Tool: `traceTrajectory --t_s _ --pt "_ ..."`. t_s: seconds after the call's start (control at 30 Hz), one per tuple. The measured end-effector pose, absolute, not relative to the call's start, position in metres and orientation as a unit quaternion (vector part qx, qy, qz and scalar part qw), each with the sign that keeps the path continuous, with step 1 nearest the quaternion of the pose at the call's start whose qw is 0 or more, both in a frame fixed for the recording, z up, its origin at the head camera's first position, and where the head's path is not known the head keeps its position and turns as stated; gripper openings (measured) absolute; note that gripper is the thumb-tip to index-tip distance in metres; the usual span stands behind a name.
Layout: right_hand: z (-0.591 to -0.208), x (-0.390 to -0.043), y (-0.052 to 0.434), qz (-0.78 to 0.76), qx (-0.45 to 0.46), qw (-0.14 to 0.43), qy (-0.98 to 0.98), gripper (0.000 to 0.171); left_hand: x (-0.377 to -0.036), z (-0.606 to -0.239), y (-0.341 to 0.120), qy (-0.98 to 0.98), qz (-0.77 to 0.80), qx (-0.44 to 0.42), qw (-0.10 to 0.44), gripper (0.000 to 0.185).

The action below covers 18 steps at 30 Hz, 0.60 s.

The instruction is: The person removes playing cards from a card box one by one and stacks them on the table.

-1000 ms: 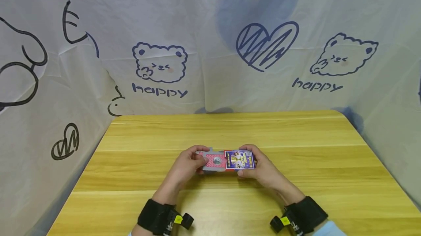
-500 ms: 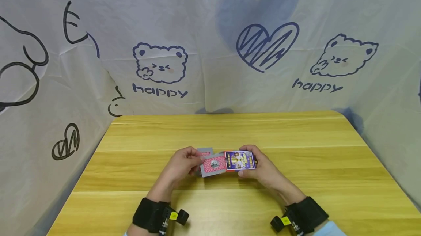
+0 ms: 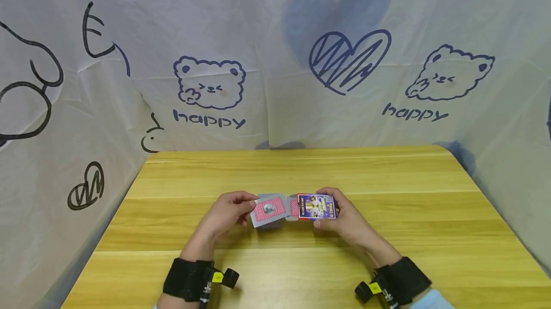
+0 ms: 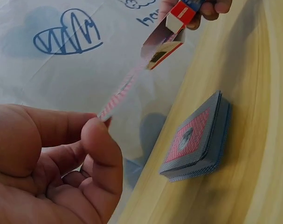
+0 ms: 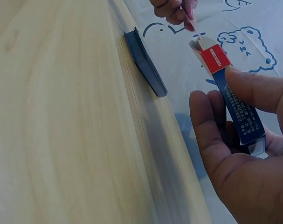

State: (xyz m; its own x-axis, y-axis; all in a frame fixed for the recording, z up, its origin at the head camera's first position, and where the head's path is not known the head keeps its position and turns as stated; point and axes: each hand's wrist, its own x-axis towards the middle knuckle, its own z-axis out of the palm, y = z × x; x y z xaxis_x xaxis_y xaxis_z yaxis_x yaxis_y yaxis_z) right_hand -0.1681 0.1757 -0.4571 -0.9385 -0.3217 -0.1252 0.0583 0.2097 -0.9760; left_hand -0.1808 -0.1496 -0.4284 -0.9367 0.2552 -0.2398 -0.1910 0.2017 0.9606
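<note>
My left hand pinches a red-and-grey-backed playing card by its left end, between thumb and finger. In the left wrist view the card is seen nearly edge-on and blurred, its far end overlapping the mouth of the card box. My right hand grips that box, blue and red with a printed front, its open end facing left. A strip of the same red pattern shows at the mouth. Below the card, a deck of playing cards lies on the table, slightly uneven at its edges.
The wood-grain table extends around both hands. White cloth with drawn bears and hearts hangs behind it and at the sides. Both wrists wear black straps with small cameras, the left strap and the right strap.
My left hand has moved left, drawing the card away from the box and tilting it. The deck below shows more. My right hand and the box have shifted only slightly.
</note>
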Motion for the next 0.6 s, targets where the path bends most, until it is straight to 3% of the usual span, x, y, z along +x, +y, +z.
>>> traceTrajectory --t_s 0.6 --pt "-0.4576 -0.169 0.1761 -0.651 -0.08 0.156 0.739 0.077 -0.1843 -0.4358 -0.1541 0.746 0.641 -0.051 0.174 0.024"
